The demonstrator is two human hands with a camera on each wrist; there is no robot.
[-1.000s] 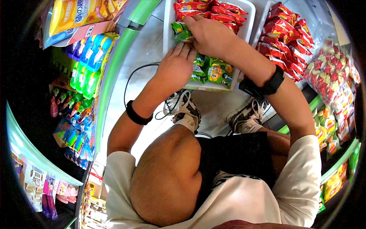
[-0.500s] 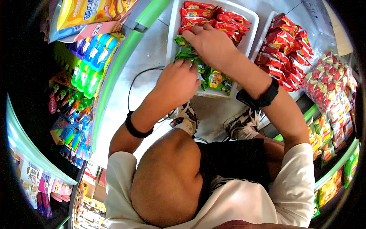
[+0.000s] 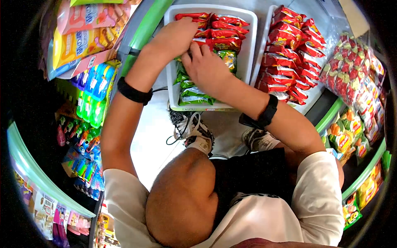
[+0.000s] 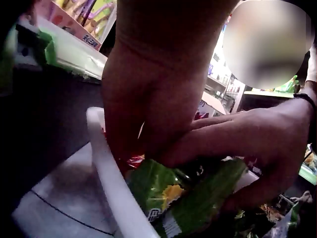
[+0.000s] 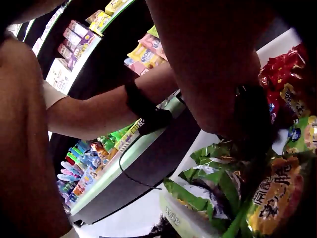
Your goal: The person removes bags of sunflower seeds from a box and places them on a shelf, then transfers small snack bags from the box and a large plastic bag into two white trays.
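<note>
A white tray (image 3: 253, 45) holds red packets (image 3: 225, 33) in its far part and green packets (image 3: 194, 96) nearer the body. My left hand (image 3: 177, 36) reaches over the tray's left wall onto the red packets, its fingertips hidden. Just below it, my right hand (image 3: 209, 72) lies over the green packets, fingers spread and pointing up-left where red and green meet. In the left wrist view the left hand (image 4: 153, 109) dips inside the rim beside a green packet (image 4: 208, 198); the right hand's (image 4: 257, 134) extended fingers meet it. Large green packets (image 5: 275, 193) show in the right wrist view.
A second tray of red packets (image 3: 281, 62) stands close on the right, with a clear bag of wrapped sweets (image 3: 347, 68) beyond. A green-edged shelf (image 3: 144, 31) with bottles (image 3: 97, 93) curves along the left. Shoes (image 3: 194, 132) are just below the tray.
My left hand has moved from the green packets up to the red ones, now above the right hand. My right hand has shifted down and left. More green packets show at the tray's lower left.
</note>
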